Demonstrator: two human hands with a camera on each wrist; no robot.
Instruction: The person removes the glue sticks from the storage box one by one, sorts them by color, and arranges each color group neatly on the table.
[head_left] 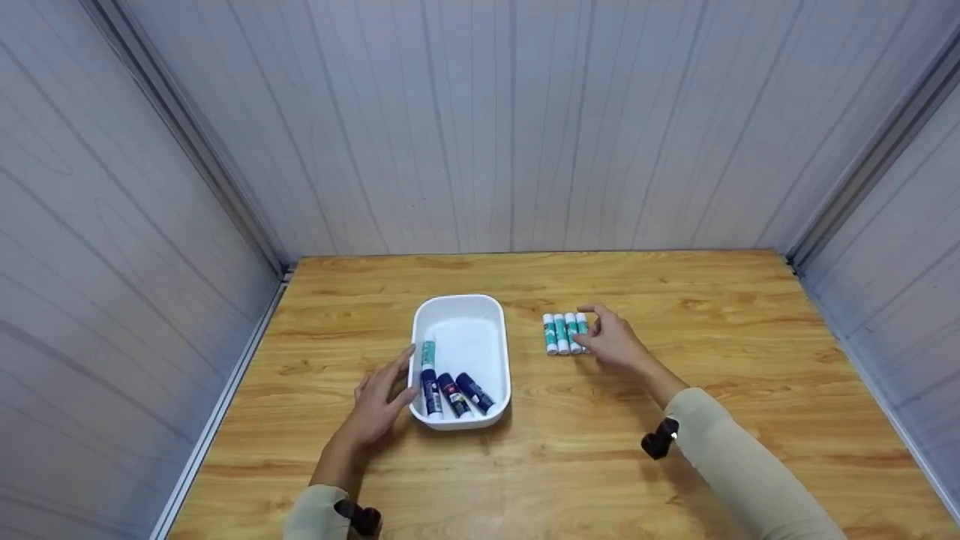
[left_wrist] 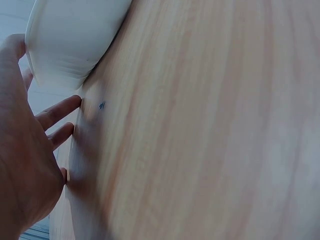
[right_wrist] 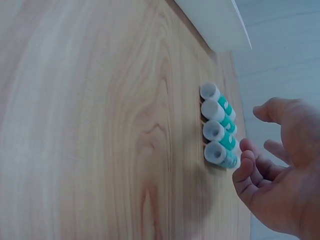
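Resting loose-fingered against the tray (head_left: 461, 313), left hand (head_left: 379, 405); right hand (head_left: 615, 339), fingers relaxed, seems to touch the tubes (head_left: 564, 333).

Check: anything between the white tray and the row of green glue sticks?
Nothing: bare wooden table between white tray and green glue sticks, seen in the head view.

Your left hand (head_left: 379, 405) rests with straight fingers against the left wall of the white tray (head_left: 495, 319), which holds three dark blue sticks (head_left: 454, 394) and one teal one (head_left: 428, 352). Your right hand (head_left: 616, 339) hovers loosely curled just beside the row of four teal sticks (head_left: 564, 333) lying on the wooden table (head_left: 675, 457).
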